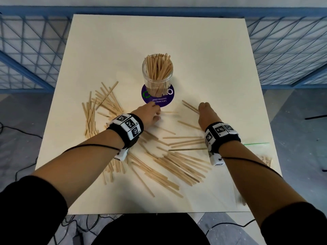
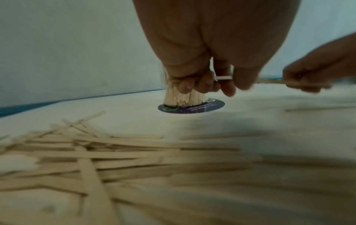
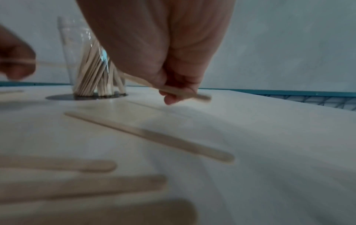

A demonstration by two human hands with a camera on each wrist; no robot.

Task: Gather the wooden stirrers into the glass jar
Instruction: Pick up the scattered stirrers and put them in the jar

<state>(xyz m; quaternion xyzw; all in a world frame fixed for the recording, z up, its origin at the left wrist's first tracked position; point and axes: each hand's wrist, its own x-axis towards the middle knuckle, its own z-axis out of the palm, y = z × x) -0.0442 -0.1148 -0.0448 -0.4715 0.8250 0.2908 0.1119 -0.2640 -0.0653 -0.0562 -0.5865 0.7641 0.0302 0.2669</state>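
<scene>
Stirrers (image 1: 190,106) are pinched in the right hand (image 1: 207,113) right of the jar (image 1: 157,72). One stirrer (image 3: 29,61) is pinched in the left hand (image 1: 147,114), just before the jar.

A pale cream square surface (image 1: 194,50) fenced in by blue mesh

Beyond the hands, a blue wire-grid barrier (image 1: 33,50) runs behind and along both sides; a grey mottled floor (image 1: 21,121) lies below, with black cables (image 1: 19,170) trailing across it.
</scene>
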